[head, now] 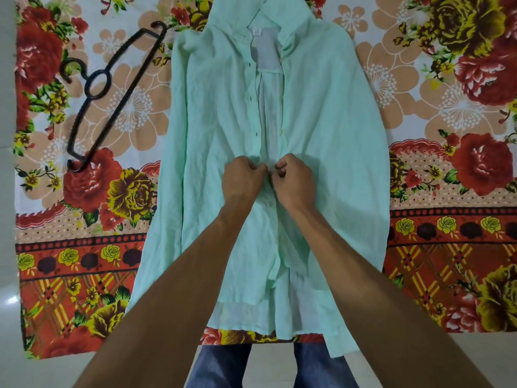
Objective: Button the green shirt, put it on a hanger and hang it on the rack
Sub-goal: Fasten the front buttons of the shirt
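Note:
The pale green shirt (330, 116) lies flat, front up, on a flowered sheet, its collar at the far end. Its front stands open from the collar down to my hands; below them one button (270, 203) is fastened. My left hand (242, 179) pinches the left front edge at mid-length. My right hand (295, 179) pinches the right front edge, and the two hands almost touch. A dark plastic hanger (107, 99) lies on the sheet to the left of the shirt, apart from it. No rack is in view.
The red, yellow and peach flowered sheet (447, 191) covers the floor under the shirt. Pale tiled floor (8, 303) shows at the left edge and along the bottom. My legs in blue jeans (221, 365) are at the near edge.

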